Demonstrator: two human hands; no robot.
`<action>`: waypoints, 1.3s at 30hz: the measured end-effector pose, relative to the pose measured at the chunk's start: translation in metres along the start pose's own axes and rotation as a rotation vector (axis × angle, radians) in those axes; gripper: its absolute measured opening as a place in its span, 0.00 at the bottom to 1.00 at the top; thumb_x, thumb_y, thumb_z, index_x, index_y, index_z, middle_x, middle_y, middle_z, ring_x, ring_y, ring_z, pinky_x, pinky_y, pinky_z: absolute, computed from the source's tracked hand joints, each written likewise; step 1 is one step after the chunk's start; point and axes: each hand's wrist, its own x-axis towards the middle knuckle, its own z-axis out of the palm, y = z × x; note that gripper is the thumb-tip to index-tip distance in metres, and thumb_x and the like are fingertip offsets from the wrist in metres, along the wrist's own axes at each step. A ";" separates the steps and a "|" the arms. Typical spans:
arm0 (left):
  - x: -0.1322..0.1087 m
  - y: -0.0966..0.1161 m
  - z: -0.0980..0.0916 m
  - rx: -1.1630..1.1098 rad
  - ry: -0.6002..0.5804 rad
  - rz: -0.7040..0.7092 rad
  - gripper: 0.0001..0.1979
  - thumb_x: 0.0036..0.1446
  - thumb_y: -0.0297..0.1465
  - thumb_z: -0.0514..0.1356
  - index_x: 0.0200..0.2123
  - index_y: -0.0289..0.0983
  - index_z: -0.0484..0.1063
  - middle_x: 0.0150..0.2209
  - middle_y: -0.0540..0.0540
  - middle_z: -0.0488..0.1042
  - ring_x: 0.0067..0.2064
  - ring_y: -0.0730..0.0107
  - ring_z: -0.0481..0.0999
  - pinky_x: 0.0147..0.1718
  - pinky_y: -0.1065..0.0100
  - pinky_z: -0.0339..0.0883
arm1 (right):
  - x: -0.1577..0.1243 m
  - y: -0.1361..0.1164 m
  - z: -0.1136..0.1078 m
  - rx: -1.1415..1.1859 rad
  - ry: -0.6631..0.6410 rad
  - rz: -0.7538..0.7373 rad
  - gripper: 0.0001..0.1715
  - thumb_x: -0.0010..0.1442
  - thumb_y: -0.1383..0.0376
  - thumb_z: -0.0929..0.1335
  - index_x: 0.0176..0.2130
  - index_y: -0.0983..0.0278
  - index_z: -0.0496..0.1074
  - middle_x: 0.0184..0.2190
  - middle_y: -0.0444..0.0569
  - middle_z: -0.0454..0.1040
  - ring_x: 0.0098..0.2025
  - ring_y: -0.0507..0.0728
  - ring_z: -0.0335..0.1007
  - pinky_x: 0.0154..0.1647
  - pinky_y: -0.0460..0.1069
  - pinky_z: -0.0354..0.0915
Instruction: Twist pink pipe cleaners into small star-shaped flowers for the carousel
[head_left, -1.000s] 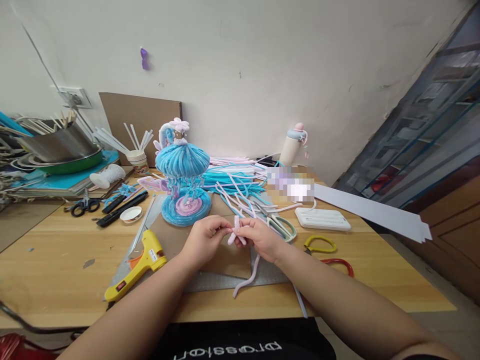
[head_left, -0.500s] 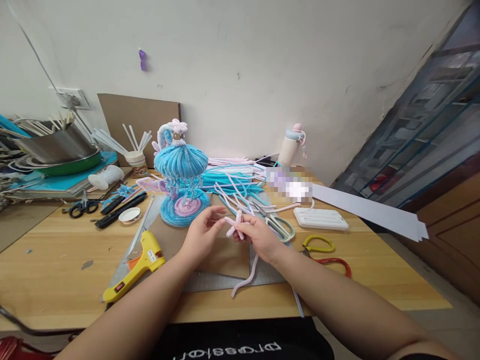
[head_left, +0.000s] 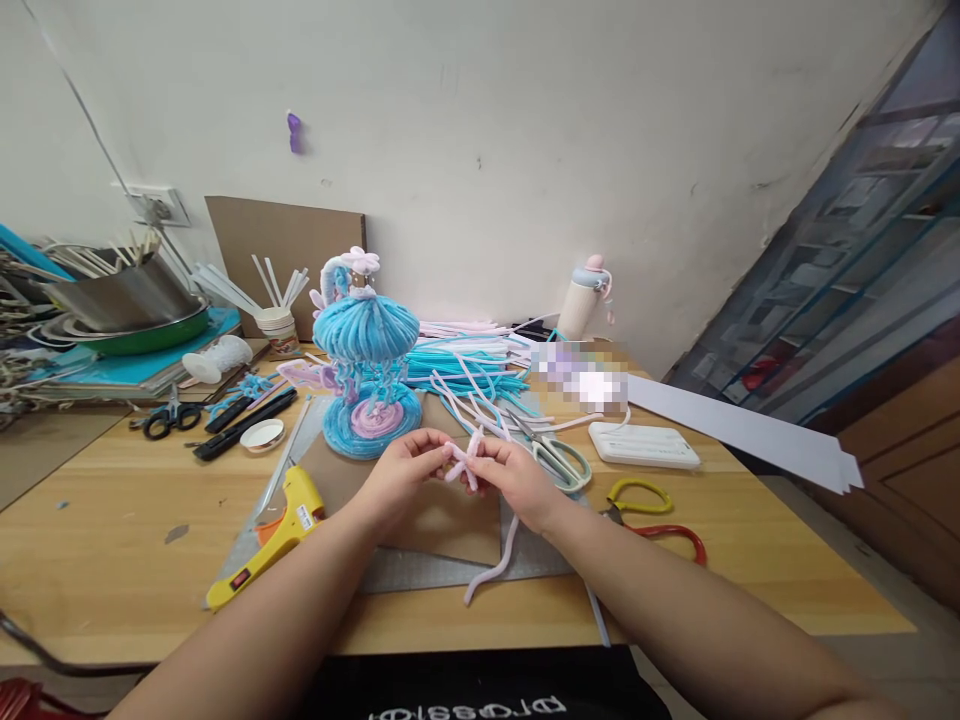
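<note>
My left hand [head_left: 409, 468] and my right hand [head_left: 511, 478] meet above a brown cardboard sheet [head_left: 450, 520] and both pinch a small folded pink pipe cleaner piece [head_left: 463, 462]. Its long loose tail [head_left: 496, 560] hangs down from my right hand to the table's front edge. Just behind my hands stands a blue pipe-cleaner carousel-like model [head_left: 365, 360] with a pink top. A heap of blue, pink and white pipe cleaners [head_left: 469, 365] lies behind and to its right.
A yellow glue gun [head_left: 274, 535] lies left of my hands. Pale green scissors [head_left: 559, 460], yellow-and-red pliers [head_left: 652, 505] and a white flat case [head_left: 643, 445] lie to the right. Black scissors [head_left: 166, 415], a tape roll [head_left: 262, 434], a cup of sticks [head_left: 276, 320] and stacked pans [head_left: 120, 300] sit at the left.
My left fingers closed back onto the pink piece after spreading briefly. Both hands shifted slightly; the piece was turned between them. The view moved a little.
</note>
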 end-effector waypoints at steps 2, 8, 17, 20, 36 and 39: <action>-0.002 0.001 0.003 0.047 -0.035 0.027 0.10 0.49 0.32 0.64 0.35 0.34 0.71 0.29 0.49 0.75 0.30 0.73 0.73 0.32 0.71 0.64 | 0.000 0.000 0.001 0.014 0.000 0.017 0.15 0.52 0.56 0.69 0.27 0.67 0.71 0.21 0.44 0.70 0.23 0.49 0.62 0.26 0.46 0.56; -0.007 0.006 0.006 0.474 -0.093 0.243 0.08 0.54 0.33 0.59 0.35 0.34 0.73 0.31 0.45 0.77 0.34 0.66 0.75 0.36 0.67 0.66 | -0.002 -0.004 0.002 0.127 -0.007 0.109 0.11 0.49 0.61 0.70 0.25 0.67 0.71 0.18 0.43 0.68 0.21 0.49 0.61 0.26 0.46 0.58; -0.010 0.009 0.007 0.814 -0.031 0.447 0.04 0.53 0.27 0.58 0.29 0.35 0.73 0.28 0.47 0.75 0.30 0.72 0.72 0.31 0.71 0.64 | -0.004 -0.007 0.004 0.147 -0.043 0.131 0.10 0.47 0.62 0.70 0.24 0.67 0.70 0.18 0.42 0.67 0.21 0.48 0.60 0.26 0.46 0.59; -0.009 0.007 0.007 0.826 -0.022 0.461 0.04 0.52 0.27 0.58 0.27 0.35 0.72 0.27 0.47 0.75 0.29 0.72 0.71 0.30 0.71 0.64 | -0.004 -0.007 0.005 0.151 -0.051 0.127 0.11 0.47 0.61 0.70 0.23 0.67 0.70 0.18 0.42 0.67 0.21 0.48 0.60 0.26 0.46 0.59; -0.001 0.003 0.000 0.450 -0.024 0.239 0.15 0.53 0.38 0.60 0.42 0.35 0.73 0.36 0.43 0.77 0.36 0.65 0.75 0.35 0.67 0.67 | -0.001 -0.003 -0.001 0.170 0.001 0.104 0.10 0.50 0.60 0.70 0.26 0.66 0.71 0.19 0.42 0.67 0.22 0.48 0.60 0.26 0.45 0.59; 0.003 -0.001 -0.001 0.278 0.019 0.114 0.16 0.52 0.39 0.61 0.39 0.34 0.71 0.34 0.45 0.76 0.33 0.69 0.74 0.32 0.70 0.66 | 0.000 -0.002 -0.001 0.134 0.025 0.064 0.13 0.51 0.58 0.71 0.28 0.66 0.71 0.20 0.42 0.69 0.23 0.48 0.63 0.26 0.45 0.58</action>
